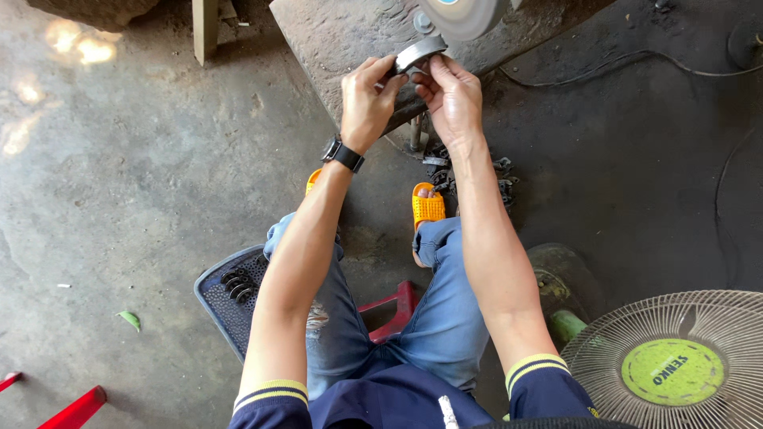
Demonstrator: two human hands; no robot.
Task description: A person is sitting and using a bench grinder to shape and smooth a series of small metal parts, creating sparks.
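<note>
Dull grey metal part (420, 54) (smooth-looking) against a matt grinding wheel (463, 14).

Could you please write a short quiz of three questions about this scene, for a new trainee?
1. True or false: both hands hold the curved metal part against the grinding wheel.
2. Which wrist carries the black watch?
A. left
B. right
C. neither
3. What lies in the dark perforated tray on the floor beside the person's left leg?

Key
1. True. The left hand and the right hand both grip the part right under the wheel.
2. A.
3. A few dark metal rings.
</note>
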